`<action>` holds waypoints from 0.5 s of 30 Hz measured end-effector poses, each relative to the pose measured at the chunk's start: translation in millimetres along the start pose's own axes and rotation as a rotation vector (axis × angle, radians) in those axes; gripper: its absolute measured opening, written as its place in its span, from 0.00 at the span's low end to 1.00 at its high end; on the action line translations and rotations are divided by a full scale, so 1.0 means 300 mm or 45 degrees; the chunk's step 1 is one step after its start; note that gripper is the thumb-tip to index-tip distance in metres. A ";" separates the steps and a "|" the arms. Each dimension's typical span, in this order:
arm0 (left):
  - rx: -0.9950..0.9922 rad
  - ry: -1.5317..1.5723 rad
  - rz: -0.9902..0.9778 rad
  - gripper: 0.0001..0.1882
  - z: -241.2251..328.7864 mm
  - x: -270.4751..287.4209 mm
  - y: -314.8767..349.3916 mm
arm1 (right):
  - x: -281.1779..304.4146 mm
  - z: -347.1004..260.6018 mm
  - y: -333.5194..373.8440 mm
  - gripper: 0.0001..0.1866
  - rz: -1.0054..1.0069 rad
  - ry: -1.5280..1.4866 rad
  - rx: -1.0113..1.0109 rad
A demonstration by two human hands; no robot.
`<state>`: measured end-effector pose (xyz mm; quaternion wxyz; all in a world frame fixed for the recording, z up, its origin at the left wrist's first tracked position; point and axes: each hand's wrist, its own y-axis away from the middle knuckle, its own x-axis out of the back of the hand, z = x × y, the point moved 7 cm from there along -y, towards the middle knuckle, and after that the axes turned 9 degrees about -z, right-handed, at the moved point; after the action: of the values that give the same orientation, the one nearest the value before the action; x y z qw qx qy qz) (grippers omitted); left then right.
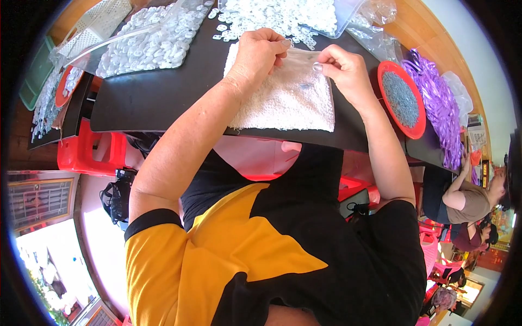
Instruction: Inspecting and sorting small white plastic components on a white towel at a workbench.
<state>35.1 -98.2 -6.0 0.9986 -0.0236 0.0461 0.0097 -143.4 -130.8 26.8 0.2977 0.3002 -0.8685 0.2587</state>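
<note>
Green plastic shows at the far left, a basket [33,73] at the surface's end, with a white slotted basket [100,19] beside it; next comes a clear bag heaped with small white plastic pieces [152,41], lying on the black surface [147,95]; a second heap of the same white pieces [277,13] sits at the far edge, just beyond the hands; the left hand [261,54] rests at the far left corner of a white towel [285,103] spread flat on the surface, its fingers [284,46] bunched tight together as if pinching, though whether a piece sits between them is too small to tell; a tiny grey speck [304,86] lies alone on the towel; the right hand [345,73] hovers at the towel's far right corner, near the left hand but apart from it, thumb and forefinger [318,66] pressed closed, what they nip unseen; further right stands a red plate [383,70] filled with small grey-blue bits, then a heap of purple ribbon strips [437,106]; another person [467,201] sits at the far right; judging by the full heaps and the almost bare towel, the work looks early, with nearly all the pieces yet to be handled.
</note>
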 end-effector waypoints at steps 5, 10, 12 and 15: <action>0.016 0.007 -0.002 0.08 0.004 -0.005 0.004 | 0.004 -0.042 0.009 0.06 -0.062 0.465 -0.040; 0.014 -0.004 -0.002 0.07 -0.007 0.004 0.001 | -0.024 -0.090 0.011 0.05 -0.144 1.011 0.029; 0.012 -0.019 -0.002 0.07 -0.002 0.000 -0.001 | -0.051 -0.114 0.022 0.03 -0.222 1.325 0.113; 0.013 -0.017 -0.001 0.07 -0.001 0.000 -0.003 | -0.074 -0.150 0.029 0.04 -0.220 1.515 0.173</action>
<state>35.1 -99.1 -6.2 0.9990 -0.0183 0.0394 0.0091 -118.7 -88.4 40.7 0.7324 0.1918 -0.5071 0.4119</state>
